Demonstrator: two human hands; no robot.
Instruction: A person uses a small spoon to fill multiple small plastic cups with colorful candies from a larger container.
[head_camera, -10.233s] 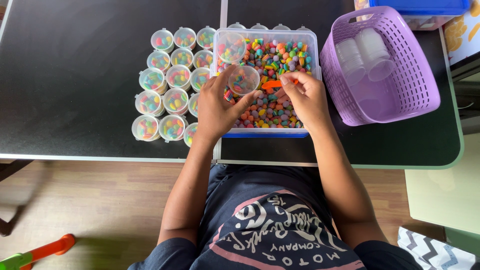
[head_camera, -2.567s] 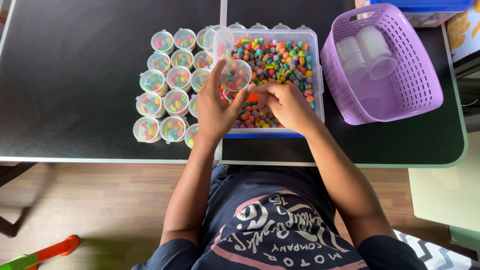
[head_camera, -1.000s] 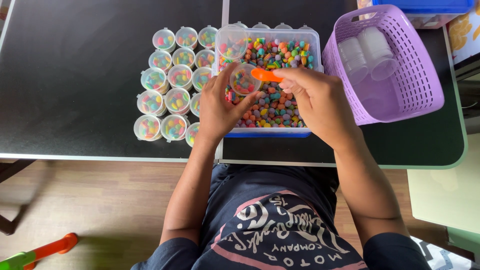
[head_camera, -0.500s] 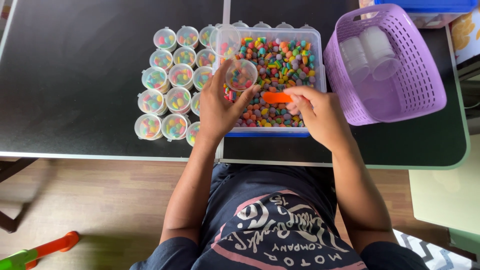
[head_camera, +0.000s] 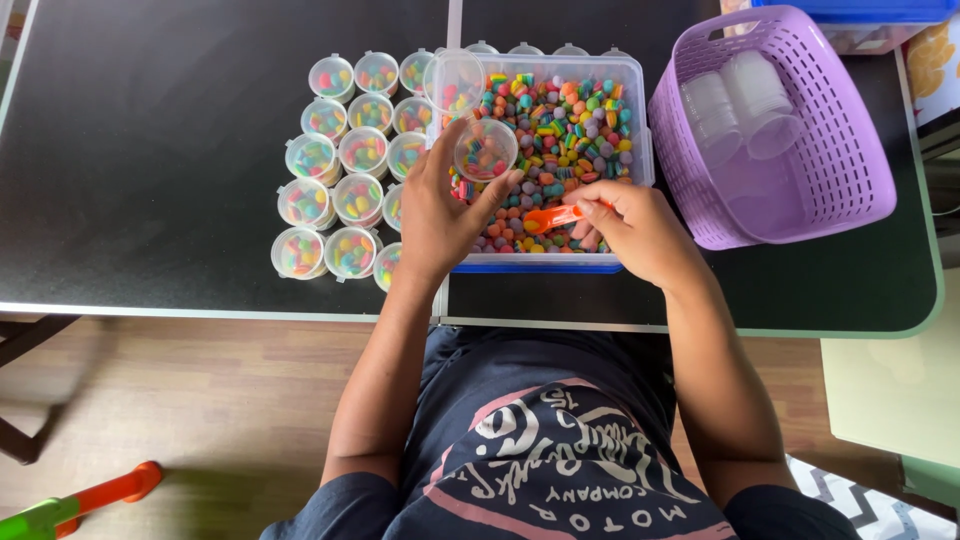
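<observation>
Tabletop (head_camera: 150, 180), dark w/ pale edge, carries everything in view. Purple slotted basket (head_camera: 850, 150) at far right holds stacked empty clear cups (head_camera: 745, 100), lying on their sides. Clear rectangular bin (head_camera: 640, 110) w/ blue lower rim sits at centre, approx. full of small multicoloured candies (head_camera: 570, 120): red, orange, green, blue, purple, some striped. Filled lidded cups (head_camera: 345, 160) stand in a tight cluster just left of bin, touching one another, each showing mixed colours through its clear lid. Left hand (head_camera: 435, 215) is raised over bin's left part, fingers wrapped round a small clear cup (head_camera: 486, 150), held upright, mouth up. Cup is round, transparent, thin-walled; a hinged clear lid (head_camera: 455, 80) stands open on its far side. Contents: a shallow layer of mixed candies, cup only partly filled. Right hand (head_camera: 640, 230) is over bin's near right part, thumb and fingers pinched on an orange scoop (head_camera: 552, 216); handle end is hidden in the grip, bowl end points left toward left hand, low over the candies. Whether scoop is loaded, cannot tell. Scoop and cup are near but apart. Both forearms reach in from near table edge.
</observation>
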